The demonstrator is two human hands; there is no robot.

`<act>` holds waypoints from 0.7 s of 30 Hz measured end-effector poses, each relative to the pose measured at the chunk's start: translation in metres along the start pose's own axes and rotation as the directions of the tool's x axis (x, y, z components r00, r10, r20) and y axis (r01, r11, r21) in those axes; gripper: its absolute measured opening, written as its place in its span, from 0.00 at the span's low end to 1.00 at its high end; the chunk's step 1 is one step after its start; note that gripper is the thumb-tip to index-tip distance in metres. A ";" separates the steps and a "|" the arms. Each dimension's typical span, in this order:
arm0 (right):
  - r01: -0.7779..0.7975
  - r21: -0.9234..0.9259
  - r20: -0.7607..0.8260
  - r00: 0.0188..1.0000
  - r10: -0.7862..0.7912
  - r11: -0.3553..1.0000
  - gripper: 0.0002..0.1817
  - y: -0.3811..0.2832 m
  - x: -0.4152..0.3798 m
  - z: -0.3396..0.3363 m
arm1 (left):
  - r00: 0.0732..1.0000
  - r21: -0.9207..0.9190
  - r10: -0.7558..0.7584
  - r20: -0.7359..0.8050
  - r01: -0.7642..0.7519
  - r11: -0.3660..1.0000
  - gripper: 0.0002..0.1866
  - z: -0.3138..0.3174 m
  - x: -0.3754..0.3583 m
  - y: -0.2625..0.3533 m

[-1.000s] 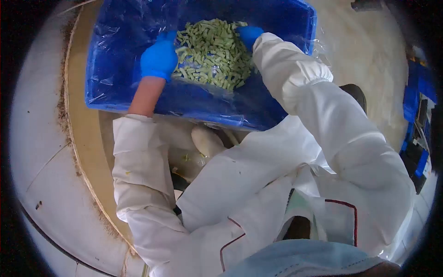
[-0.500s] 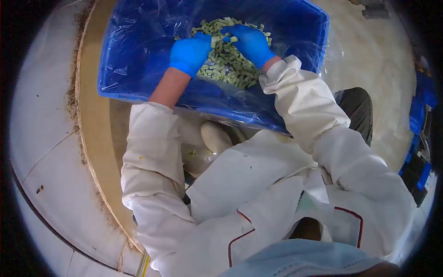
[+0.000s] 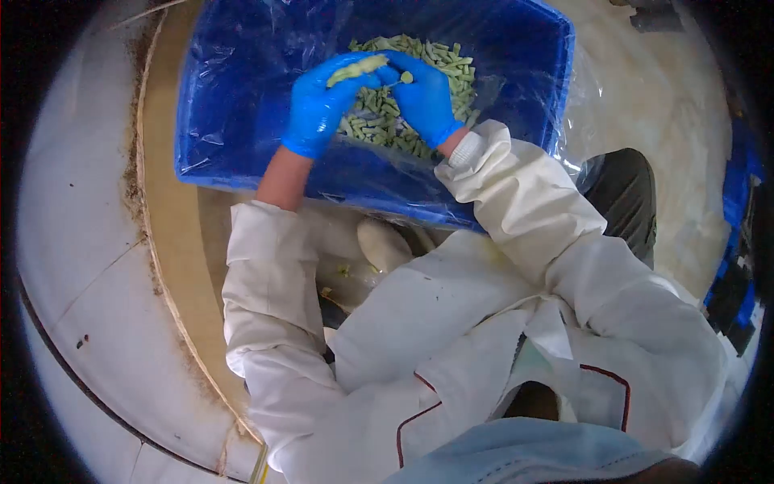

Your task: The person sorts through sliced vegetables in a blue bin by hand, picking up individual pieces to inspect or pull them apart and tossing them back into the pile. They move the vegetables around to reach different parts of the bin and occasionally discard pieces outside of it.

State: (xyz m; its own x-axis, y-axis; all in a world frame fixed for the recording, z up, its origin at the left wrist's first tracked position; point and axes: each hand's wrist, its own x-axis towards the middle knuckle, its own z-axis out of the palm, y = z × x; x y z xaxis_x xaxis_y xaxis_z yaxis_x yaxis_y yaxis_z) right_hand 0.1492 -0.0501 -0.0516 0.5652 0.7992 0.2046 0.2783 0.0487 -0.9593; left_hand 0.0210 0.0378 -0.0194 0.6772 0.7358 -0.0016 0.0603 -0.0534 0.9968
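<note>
Above a blue crate (image 3: 234, 105) lined with clear plastic, both my hands wear blue gloves. My left hand (image 3: 326, 97) is closed on a long pale green piece (image 3: 356, 70), which lies across its fingers. My right hand (image 3: 423, 97) is beside it, its fingers bent together around a small green piece with a round cut end (image 3: 406, 77). The fingertips of the two hands meet or nearly meet. Under and behind them, many cut green pieces (image 3: 451, 68) lie heaped on the crate's plastic lining.
A white boot (image 3: 382, 244) shows below the crate's near edge. Dark fabric (image 3: 625, 198) bulges at the crate's right. A tan curved edge (image 3: 173, 161) and pale floor tiles (image 3: 81, 202) run along the left. Blue and black items (image 3: 734, 266) stand at the far right.
Both hands have risen off the heap and drawn together, slightly toward me and to the left. The long pale piece now shows clearly in my left hand.
</note>
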 end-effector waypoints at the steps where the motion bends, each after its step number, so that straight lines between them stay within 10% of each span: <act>1: -0.025 0.032 -0.006 1.000 0.026 0.999 0.12 -0.002 0.000 0.001 | 1.000 -0.068 -0.017 0.026 0.019 0.997 0.14 0.003 0.000 0.005; 8: -0.150 0.261 0.120 0.985 0.122 0.954 0.13 -0.003 0.013 -0.014 | 0.941 -0.125 -0.229 -0.250 0.203 0.971 0.10 -0.044 0.010 -0.006; 15: 0.059 0.148 0.252 0.963 -0.095 0.987 0.13 -0.017 0.006 -0.014 | 0.983 -0.045 -0.173 -0.057 0.170 0.984 0.15 -0.032 0.007 0.003; 21: -0.109 0.197 0.423 0.906 0.016 0.974 0.11 -0.023 0.001 -0.015 | 0.990 -0.060 -0.138 -0.031 0.136 0.989 0.15 -0.024 0.005 0.002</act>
State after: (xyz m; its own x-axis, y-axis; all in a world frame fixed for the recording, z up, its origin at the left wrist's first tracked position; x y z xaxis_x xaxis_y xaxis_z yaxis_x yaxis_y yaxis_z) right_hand 0.1547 -0.0593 -0.0262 0.1882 0.9782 0.0879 0.0569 0.0785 -0.9953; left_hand 0.0067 0.0577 -0.0152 0.6392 0.7567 -0.1368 0.1080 0.0878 0.9903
